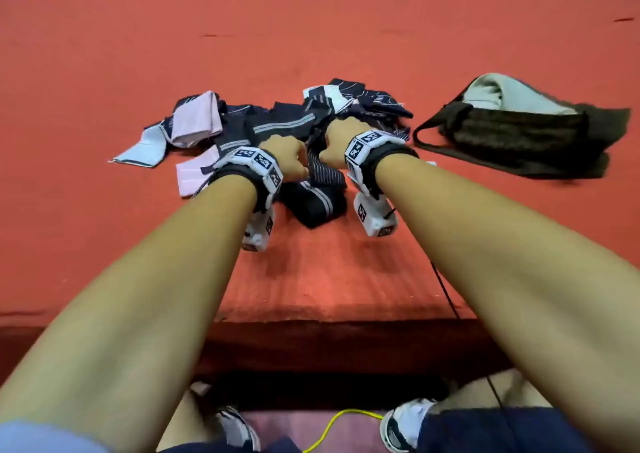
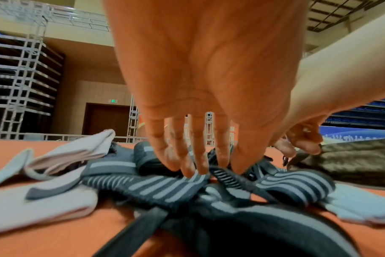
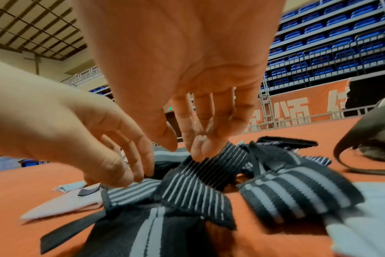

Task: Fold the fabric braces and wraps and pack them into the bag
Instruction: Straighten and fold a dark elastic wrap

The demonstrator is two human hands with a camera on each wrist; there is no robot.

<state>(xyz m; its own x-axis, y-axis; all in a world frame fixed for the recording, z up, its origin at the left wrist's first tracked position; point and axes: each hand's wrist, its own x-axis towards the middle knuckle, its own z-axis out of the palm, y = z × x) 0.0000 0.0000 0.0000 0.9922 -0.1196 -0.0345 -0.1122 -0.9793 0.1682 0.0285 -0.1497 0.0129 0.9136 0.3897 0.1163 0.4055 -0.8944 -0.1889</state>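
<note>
A tangle of dark wraps with grey stripes point(image 1: 313, 199) lies mid-table on the red cloth, mixed with pink and pale braces point(image 1: 197, 116). Both hands are in the pile, close together. My left hand point(image 1: 291, 161) has its fingers and thumb down around a narrow striped wrap point(image 2: 226, 177). My right hand point(image 1: 336, 144) pinches the same ribbed wrap point(image 3: 198, 182) between thumb and fingertips point(image 3: 200, 147). The dark olive bag point(image 1: 519, 133) lies open at the right with a pale cloth in its mouth, its strap trailing toward the pile.
A pale blue brace point(image 1: 145, 147) and a pink one point(image 1: 190, 178) lie left of the pile. The table's front edge point(image 1: 329, 317) is near my knees. A black cable point(image 1: 446, 293) runs over that edge and a yellow cord point(image 1: 332, 428) lies by my shoes.
</note>
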